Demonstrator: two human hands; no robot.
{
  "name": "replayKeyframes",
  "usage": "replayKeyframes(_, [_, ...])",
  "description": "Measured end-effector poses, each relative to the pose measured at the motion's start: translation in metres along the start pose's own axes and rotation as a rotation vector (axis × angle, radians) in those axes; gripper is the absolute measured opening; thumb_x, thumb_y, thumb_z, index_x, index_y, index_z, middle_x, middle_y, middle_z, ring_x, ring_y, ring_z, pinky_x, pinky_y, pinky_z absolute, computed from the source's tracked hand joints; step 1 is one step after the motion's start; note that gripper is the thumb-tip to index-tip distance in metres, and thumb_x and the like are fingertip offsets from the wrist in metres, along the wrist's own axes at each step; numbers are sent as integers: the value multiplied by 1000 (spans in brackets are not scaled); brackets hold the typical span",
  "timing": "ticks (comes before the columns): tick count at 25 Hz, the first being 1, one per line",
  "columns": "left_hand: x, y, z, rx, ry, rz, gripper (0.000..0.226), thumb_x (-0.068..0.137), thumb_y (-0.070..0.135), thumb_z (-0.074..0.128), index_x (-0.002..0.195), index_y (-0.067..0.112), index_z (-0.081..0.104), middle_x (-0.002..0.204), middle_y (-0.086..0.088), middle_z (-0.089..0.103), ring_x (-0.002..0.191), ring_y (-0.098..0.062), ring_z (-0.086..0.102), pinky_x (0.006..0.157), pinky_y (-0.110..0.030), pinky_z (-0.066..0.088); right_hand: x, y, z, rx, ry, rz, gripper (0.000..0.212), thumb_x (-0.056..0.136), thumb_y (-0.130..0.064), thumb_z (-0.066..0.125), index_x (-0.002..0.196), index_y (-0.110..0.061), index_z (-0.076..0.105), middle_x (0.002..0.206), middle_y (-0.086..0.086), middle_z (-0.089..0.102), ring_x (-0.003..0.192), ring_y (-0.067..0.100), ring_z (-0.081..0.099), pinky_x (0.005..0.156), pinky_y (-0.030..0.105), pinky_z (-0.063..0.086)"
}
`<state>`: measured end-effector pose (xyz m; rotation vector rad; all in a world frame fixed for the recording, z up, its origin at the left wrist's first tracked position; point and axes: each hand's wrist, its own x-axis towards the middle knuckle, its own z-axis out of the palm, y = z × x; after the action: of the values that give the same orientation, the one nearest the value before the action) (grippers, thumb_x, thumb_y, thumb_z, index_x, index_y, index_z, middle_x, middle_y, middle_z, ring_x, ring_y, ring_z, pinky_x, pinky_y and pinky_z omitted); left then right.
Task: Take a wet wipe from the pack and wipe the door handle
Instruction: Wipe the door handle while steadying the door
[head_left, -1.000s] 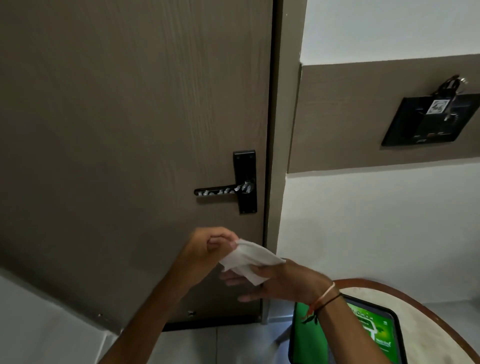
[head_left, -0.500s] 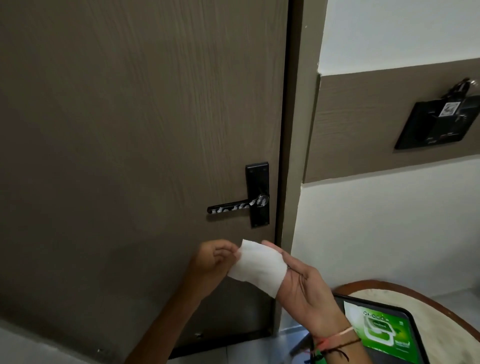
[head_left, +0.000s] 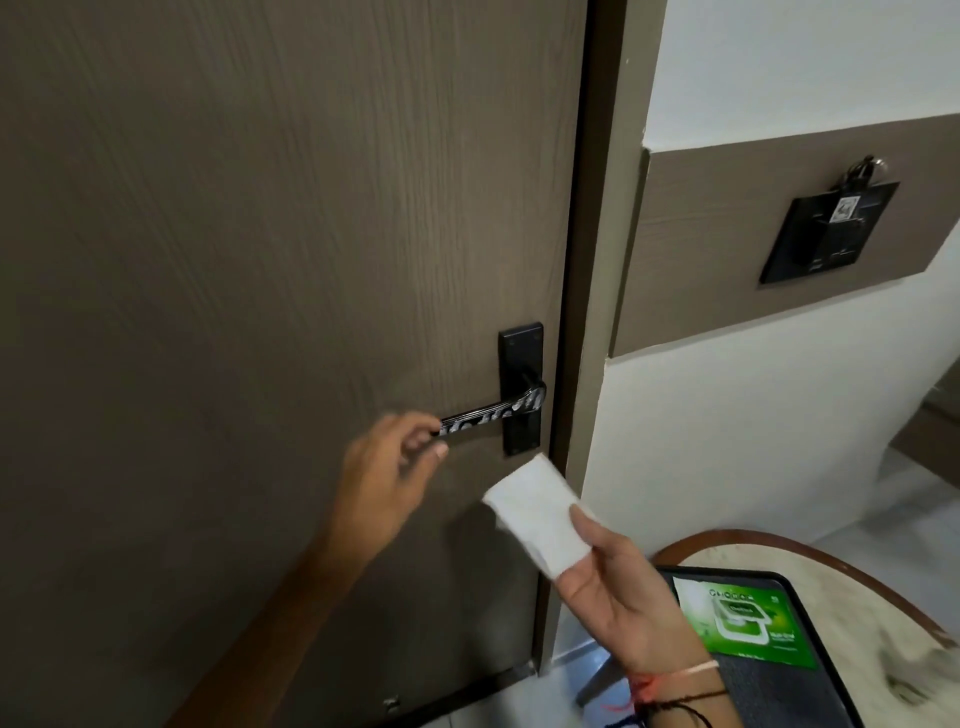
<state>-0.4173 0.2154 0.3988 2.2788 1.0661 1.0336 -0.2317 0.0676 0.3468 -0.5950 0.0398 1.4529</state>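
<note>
A black lever door handle (head_left: 498, 413) with white smears sticks out leftward from its black backplate on the brown door (head_left: 260, 260). My left hand (head_left: 387, 478) has its fingertips closed on the free left end of the lever. My right hand (head_left: 618, 587) holds a folded white wet wipe (head_left: 537, 512) below and slightly right of the handle, not touching it. The green wet wipe pack (head_left: 748, 621) lies in a dark tray at the lower right.
The dark tray (head_left: 810, 691) sits on a round table (head_left: 883, 613) with a brown rim at lower right. The door frame (head_left: 592, 260) runs beside the handle. A black wall panel (head_left: 828, 234) with keys hangs on the right wall.
My left hand let go of the wipe and rose to grip the handle's end. My right hand now holds the wipe alone, lifted closer to the handle.
</note>
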Motion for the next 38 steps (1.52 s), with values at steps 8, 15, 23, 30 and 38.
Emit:
replayKeyframes(8, [106,-23,-40,1075,459,612,55,108,32,45,159,18,33,163,-20,30,152,-34,26,121,-53,29,91,43,77,-936,359,-1015,57,107,-15,39,159,-18,14,152,-6,36,122,-14,50,100,3,39])
replayKeyframes(15, [111,-34,-36,1166,523,643,60,107,38,40,161,20,25,163,-17,18,151,-31,20,120,-51,22,151,94,75,-1062,367,-1254,87,98,-45,45,157,-14,-11,169,9,-14,157,16,-8,126,23,5])
replayKeyframes(23, [112,-35,-35,1201,577,650,61,106,38,41,161,19,25,162,-18,15,151,-31,21,120,-52,21,170,94,57,-1254,366,-1356,97,93,-61,41,157,-8,-10,168,9,-14,157,32,-4,127,45,6])
replayKeyframes(30, [113,-33,-33,1207,596,671,59,106,38,42,160,19,28,161,-19,24,148,-30,22,119,-52,23,167,130,60,-1560,403,-1349,109,91,-76,31,150,14,13,160,36,8,153,46,6,127,47,7])
replayKeyframes(38, [112,-33,-31,1216,601,643,58,105,38,42,160,20,31,159,-20,38,148,-31,23,118,-53,27,177,61,28,-1734,426,-1528,109,87,-82,28,158,-9,-11,168,9,-20,156,29,-11,127,44,-1])
